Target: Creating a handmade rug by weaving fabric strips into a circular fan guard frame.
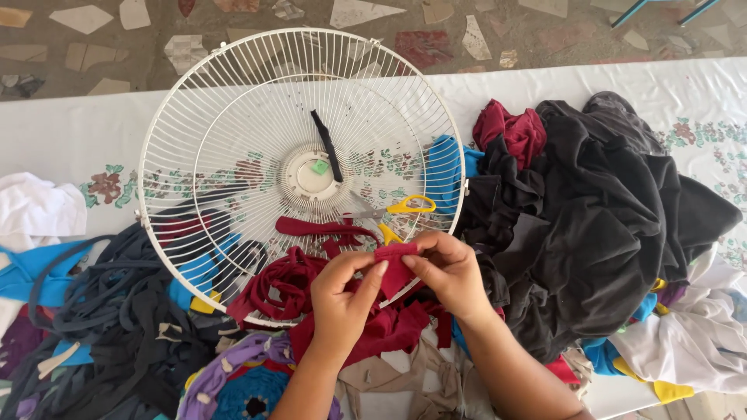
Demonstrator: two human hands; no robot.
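Note:
My left hand (342, 299) and my right hand (450, 272) together pinch a short dark red fabric strip (394, 264) at the near edge of a round white wire fan guard (233, 117). More dark red strips (284, 284) lie coiled on and under the guard beside my left hand. Yellow-handled scissors (397, 211) rest on the guard just beyond my fingers. A thin black strip (327, 144) hangs over the guard's centre hub (308, 173).
A heap of black cloth (591, 225) with a dark red piece (512, 128) fills the right. Dark blue and black strips (101, 311) pile at the left, white cloth (35, 206) beyond. A woven purple and blue round piece (241, 385) lies near me. The floral white tablecloth (70, 132) ends at a stone floor (545, 31).

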